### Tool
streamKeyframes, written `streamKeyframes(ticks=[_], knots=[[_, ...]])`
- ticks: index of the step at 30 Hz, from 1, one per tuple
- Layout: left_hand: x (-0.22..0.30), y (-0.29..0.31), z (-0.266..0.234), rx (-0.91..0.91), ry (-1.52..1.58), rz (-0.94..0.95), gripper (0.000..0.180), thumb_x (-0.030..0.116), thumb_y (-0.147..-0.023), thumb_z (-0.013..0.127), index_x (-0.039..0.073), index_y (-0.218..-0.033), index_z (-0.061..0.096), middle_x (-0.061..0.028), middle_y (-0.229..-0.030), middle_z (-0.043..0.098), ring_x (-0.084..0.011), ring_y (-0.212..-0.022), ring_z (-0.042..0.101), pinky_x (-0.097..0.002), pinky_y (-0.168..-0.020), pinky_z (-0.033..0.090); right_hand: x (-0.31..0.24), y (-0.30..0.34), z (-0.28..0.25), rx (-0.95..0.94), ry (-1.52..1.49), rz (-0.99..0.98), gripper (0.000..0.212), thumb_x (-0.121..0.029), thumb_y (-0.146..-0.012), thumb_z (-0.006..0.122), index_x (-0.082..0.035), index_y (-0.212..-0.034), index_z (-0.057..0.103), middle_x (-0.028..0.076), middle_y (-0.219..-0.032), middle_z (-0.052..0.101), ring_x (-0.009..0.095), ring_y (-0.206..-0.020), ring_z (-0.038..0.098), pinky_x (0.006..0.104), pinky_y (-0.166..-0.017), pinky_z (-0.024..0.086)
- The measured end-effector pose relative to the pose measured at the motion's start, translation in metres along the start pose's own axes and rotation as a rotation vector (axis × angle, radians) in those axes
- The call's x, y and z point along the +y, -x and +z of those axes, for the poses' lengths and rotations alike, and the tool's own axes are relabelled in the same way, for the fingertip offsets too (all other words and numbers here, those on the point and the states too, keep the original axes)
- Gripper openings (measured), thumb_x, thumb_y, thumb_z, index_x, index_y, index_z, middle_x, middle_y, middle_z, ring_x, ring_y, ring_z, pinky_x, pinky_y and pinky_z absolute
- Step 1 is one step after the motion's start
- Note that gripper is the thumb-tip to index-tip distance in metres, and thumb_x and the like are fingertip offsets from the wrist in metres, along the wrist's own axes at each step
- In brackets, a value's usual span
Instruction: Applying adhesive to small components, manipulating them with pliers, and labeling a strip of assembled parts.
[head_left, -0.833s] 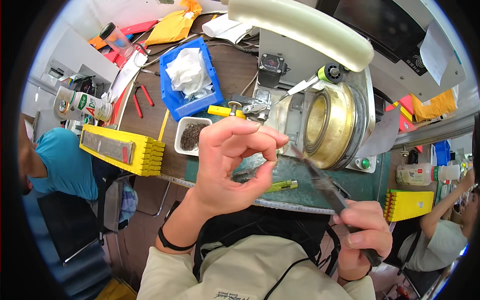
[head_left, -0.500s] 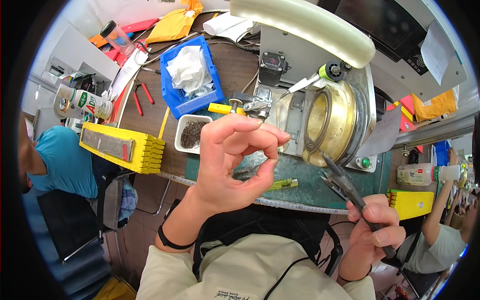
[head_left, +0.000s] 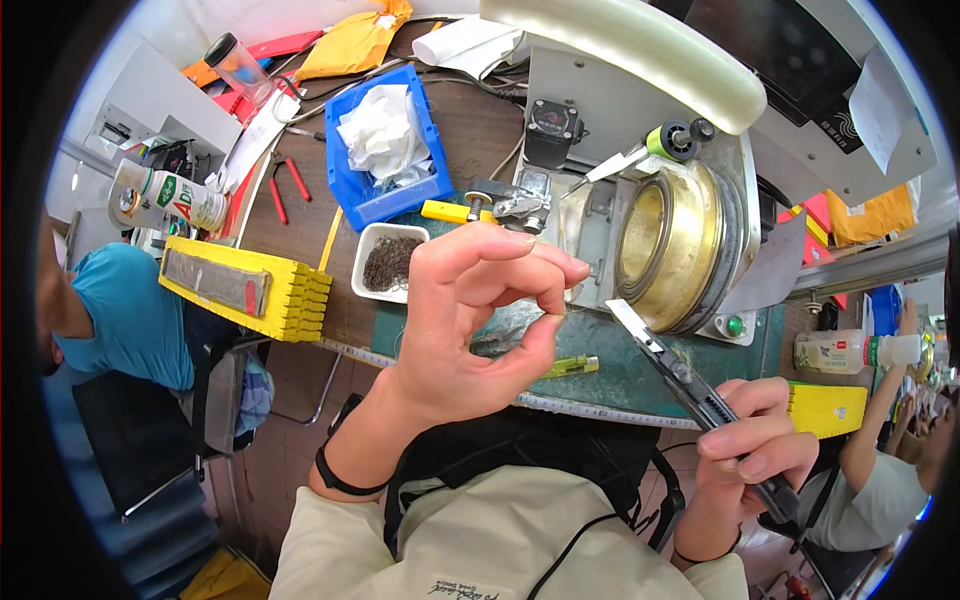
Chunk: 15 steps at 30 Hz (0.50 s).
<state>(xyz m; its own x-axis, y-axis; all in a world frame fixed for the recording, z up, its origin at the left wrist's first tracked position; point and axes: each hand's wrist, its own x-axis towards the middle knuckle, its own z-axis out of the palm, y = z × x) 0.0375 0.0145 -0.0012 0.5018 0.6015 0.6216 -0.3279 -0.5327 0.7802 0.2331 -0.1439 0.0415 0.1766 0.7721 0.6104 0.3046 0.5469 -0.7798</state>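
My left hand is raised over the bench's front edge, thumb and forefinger curled into a ring with the tips almost meeting. Whatever small thing they pinch, if any, is too tiny to make out. My right hand is closed round a slim black tool with a pale flat tip; it points up and left toward the brass-coloured wheel of the bench machine, apart from it. Behind my left hand stands a white tub of fine dark loops. A yellow-green stick-like tool lies on the green mat.
A blue bin holds crumpled white tissue. Red-handled pliers lie left of it. A metal clamp sits before the machine, under a long lamp. Yellow stacked trays jut out at left. People sit on both sides.
My right hand has turned the black tool, so its pale tip and broad side now show. My left hand keeps its pinch. The view has shifted slightly.
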Motion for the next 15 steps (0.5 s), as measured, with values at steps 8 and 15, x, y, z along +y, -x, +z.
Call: streamKeyframes(ticks=[8, 15], knots=[[-0.001, -0.001, 0.002, 0.001, -0.02, 0.006, 0.07, -0.02, -0.076, 0.056, 0.006, -0.133, 0.025, -0.0128, -0.09, 0.06, -0.0306, -0.101, 0.065, -0.0423, -0.092, 0.054, -0.005, 0.001, 0.012, -0.053, 0.119, 0.041, 0.042, 0.013, -0.068, 0.072, -0.015, -0.097, 0.06, 0.005, -0.101, 0.075, 0.023, -0.086, 0.05, 0.0412, -0.08, 0.051], [-0.002, -0.002, 0.001, -0.009, -0.032, 0.017, 0.071, -0.021, -0.076, 0.056, 0.006, -0.134, 0.025, -0.013, -0.09, 0.06, -0.0308, -0.101, 0.065, -0.0411, -0.09, 0.055, -0.005, 0.001, 0.01, -0.148, 0.102, 0.114, 0.041, 0.007, -0.059, 0.079, -0.014, -0.092, 0.066, 0.005, -0.104, 0.075, 0.023, -0.093, 0.051, 0.0412, -0.086, 0.051]])
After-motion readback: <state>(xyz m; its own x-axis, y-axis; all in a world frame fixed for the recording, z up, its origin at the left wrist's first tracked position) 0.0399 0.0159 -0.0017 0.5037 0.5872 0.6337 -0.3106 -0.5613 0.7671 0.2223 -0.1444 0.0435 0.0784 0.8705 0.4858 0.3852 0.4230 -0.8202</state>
